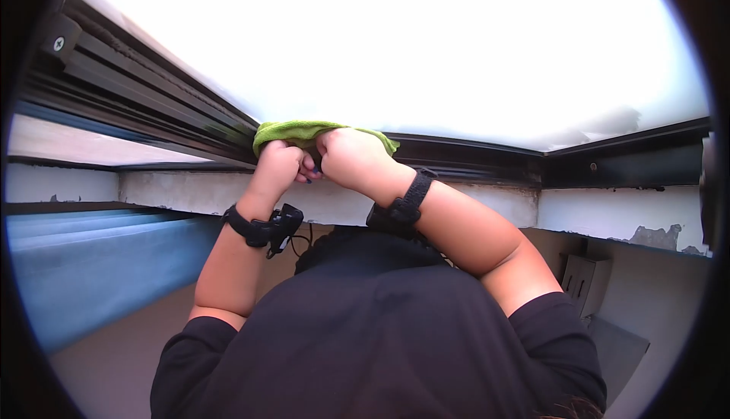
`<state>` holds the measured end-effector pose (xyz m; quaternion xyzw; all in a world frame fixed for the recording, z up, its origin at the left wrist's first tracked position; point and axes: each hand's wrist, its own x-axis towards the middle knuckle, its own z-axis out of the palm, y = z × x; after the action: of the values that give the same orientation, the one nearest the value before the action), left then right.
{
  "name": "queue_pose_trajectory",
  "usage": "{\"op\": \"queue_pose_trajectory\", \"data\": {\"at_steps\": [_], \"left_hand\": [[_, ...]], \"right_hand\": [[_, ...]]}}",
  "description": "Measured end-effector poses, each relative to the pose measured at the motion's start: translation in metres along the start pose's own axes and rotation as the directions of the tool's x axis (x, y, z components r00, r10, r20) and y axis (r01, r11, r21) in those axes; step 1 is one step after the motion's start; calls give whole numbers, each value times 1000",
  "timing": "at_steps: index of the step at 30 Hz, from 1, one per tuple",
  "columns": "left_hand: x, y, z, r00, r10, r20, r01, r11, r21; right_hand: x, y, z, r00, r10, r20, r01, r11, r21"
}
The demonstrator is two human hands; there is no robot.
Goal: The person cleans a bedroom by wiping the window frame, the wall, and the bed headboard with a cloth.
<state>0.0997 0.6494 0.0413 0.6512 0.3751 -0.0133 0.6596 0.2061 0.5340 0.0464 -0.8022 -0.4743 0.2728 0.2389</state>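
A green cloth (293, 129) lies bunched over the dark window frame (456, 153), at the point where a sliding sash meets the bottom track. My left hand (280, 162) is closed on the cloth's near left part, its fingers curled under with dark nails showing. Right beside it, my right hand (356, 159) is a fist pressed into the cloth, knuckles toward the glass. The two hands nearly touch. The fingertips of my right hand are hidden, and so is most of the cloth's underside.
Bright glass fills the top. A grooved dark sash rail (152, 84) with a screw runs down from the upper left. Below the frame is a white sill (471, 200) with peeling paint. A blue curtain (114, 267) hangs at left; a small cabinet (584, 282) stands at lower right.
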Motion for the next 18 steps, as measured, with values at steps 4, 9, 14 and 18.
{"op": "queue_pose_trajectory", "data": {"at_steps": [4,9,14,18], "left_hand": [[2,4,7,1000,-6,-3,6,995,95],[2,19,31,986,-47,160,9,973,229],[10,23,74,936,24,350,-97,977,192],[9,17,83,958,35,285,-48,998,37]], "right_hand": [[-11,17,-4,997,-2,-81,3,1000,5],[-34,39,-22,989,85,-124,-89,996,-28],[-56,66,-37,967,194,-167,-201,979,-23],[-57,79,-33,964,199,-178,-197,980,25]]}}
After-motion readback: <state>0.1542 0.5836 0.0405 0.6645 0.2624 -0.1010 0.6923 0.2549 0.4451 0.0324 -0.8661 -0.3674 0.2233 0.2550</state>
